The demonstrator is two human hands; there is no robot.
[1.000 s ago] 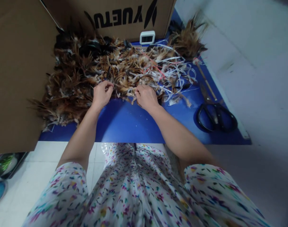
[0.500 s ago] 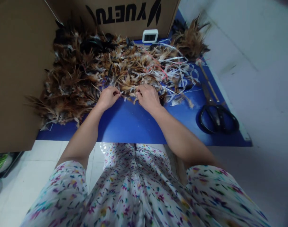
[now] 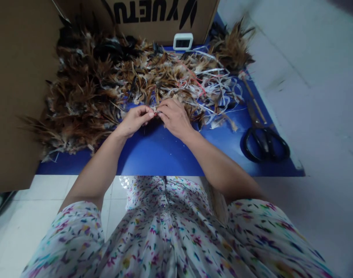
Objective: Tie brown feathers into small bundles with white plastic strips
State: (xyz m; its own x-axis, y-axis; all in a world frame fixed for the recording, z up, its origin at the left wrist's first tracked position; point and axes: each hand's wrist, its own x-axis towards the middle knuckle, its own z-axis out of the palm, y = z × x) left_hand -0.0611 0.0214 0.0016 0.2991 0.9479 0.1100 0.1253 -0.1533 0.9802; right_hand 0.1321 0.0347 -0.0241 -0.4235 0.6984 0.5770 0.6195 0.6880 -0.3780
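Note:
Both hands meet at the near edge of a heap of brown feathers (image 3: 153,75) on a blue tabletop (image 3: 161,154). My left hand (image 3: 135,120) is closed in a pinch, thumb against fingers. Opposite it, my right hand (image 3: 174,116) is closed too, its fingertips touching those of the left. Between them shows a small bunch of feathers (image 3: 155,112), pale with a reddish bit at its end; most of it is hidden by the fingers. White plastic strips (image 3: 219,88), with a few red ones, lie tangled on the heap to the right of my right hand.
Black-handled scissors (image 3: 265,144) lie at the right, beside a thin stick (image 3: 254,100). A tied feather bundle (image 3: 234,48) rests at the far right corner. Behind stand a small white digital display (image 3: 183,41) and a printed cardboard box (image 3: 161,29); a cardboard panel (image 3: 19,96) borders the left.
My hands, apart at the heap's edge before, have come together, the left moving right and the right slightly left. A small bunch of feathers with a reddish bit now shows between their fingertips.

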